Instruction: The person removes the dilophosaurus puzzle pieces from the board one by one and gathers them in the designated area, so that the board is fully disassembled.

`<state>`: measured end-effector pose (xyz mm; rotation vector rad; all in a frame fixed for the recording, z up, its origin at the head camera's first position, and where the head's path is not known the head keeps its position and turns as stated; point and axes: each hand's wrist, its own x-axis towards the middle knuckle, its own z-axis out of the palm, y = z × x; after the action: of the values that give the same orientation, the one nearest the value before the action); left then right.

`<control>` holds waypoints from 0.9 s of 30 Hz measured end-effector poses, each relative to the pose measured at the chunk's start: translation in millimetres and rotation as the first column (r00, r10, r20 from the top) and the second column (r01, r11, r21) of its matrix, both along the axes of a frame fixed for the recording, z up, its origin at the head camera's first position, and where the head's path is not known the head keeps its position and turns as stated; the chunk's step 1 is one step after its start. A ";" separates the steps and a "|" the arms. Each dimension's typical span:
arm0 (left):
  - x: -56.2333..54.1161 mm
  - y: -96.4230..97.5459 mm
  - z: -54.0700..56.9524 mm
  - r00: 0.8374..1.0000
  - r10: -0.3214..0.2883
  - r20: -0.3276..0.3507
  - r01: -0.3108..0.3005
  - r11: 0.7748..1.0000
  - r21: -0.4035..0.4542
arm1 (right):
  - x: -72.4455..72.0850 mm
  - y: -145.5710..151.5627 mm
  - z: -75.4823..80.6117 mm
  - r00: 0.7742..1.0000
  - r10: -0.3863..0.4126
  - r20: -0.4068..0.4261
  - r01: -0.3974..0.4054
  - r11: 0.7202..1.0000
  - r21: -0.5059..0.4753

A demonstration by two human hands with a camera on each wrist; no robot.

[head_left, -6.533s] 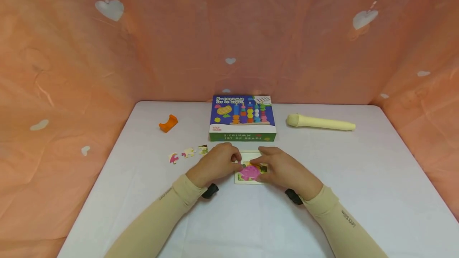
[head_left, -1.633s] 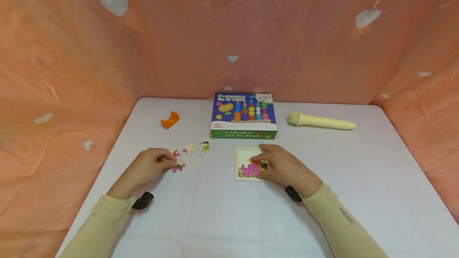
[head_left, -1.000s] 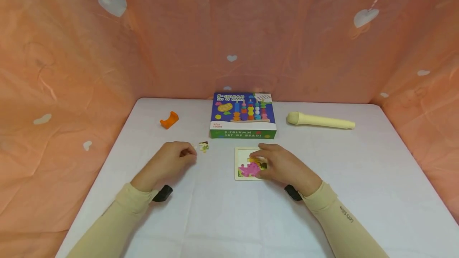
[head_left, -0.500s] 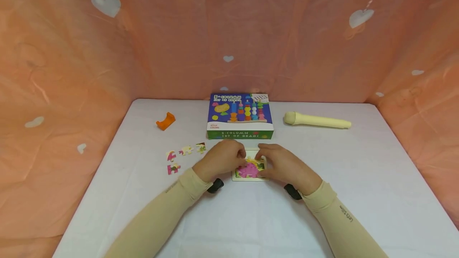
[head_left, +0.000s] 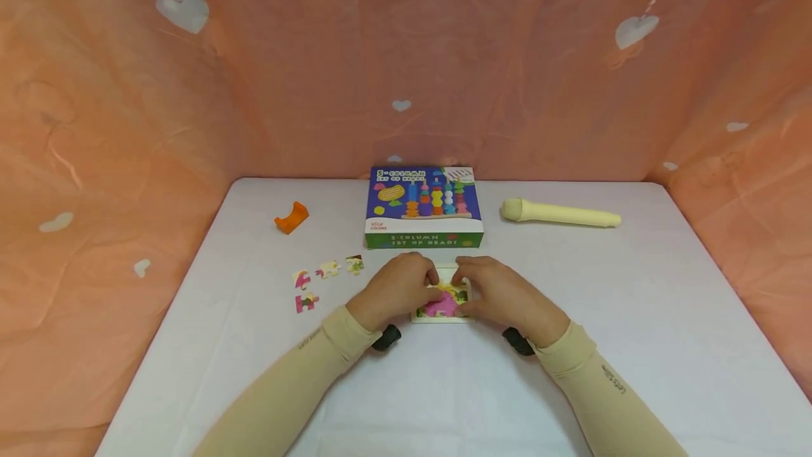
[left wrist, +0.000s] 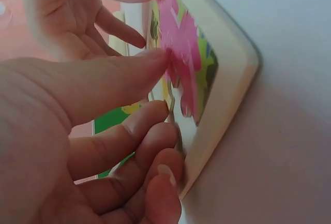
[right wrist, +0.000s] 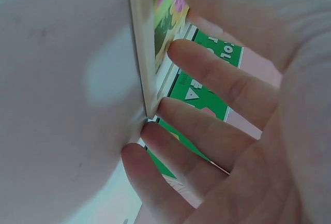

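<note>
A cream puzzle tray [head_left: 438,320] lies mid-table, partly filled with a pink and green picture [left wrist: 178,32]. Over its left part, my left hand [head_left: 401,289] pinches a thin puzzle piece [left wrist: 171,92] between thumb and index finger; the piece appears edge-on in the left wrist view and is hidden in the head view. On the other side my right hand [head_left: 501,296] rests on the tray with fingers spread along the right rim [right wrist: 142,48] and thumb at the picture. Several loose puzzle pieces, among them a pink one [head_left: 306,302] and a cream one [head_left: 328,269], lie to the left.
Behind the tray stands a blue and green bead-set box [head_left: 423,209]. An orange curved block [head_left: 292,218] lies at the back left, and a pale yellow stick with a rounded end [head_left: 561,214] at the back right. Orange cloth [head_left: 406,55] hangs behind the white table.
My left hand has gone from the loose pieces on the left across to the tray, where it now pinches a piece. My right hand has stayed at the tray's right side.
</note>
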<state>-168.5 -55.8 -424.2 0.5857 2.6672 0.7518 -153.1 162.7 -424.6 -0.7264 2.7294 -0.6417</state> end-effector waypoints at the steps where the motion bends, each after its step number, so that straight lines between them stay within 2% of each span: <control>1: 0.6 0.3 -0.3 1.000 0.001 0.000 -0.001 1.000 0.000 | 0.3 0.3 0.0 1.000 0.001 0.001 -0.001 1.000 0.000; 15: 2.6 0.9 -0.3 1.000 0.007 0.011 -0.007 1.000 -0.012 | -0.4 1.4 -1.8 1.000 0.006 0.000 -0.006 1.000 -0.009; 22: 2.9 -0.3 -0.2 0.996 0.054 0.069 -0.060 0.994 0.090 | -0.9 0.8 -2.5 0.999 -0.015 0.037 0.015 1.000 -0.007; 27: 2.4 -2.0 0.6 0.996 0.064 0.060 -0.072 0.989 0.126 | -0.1 0.2 -1.3 0.998 -0.021 0.054 0.022 1.000 -0.002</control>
<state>-166.1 -57.8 -423.5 0.4996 2.6137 0.9507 -153.2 162.9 -425.9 -0.6713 2.6914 -0.6596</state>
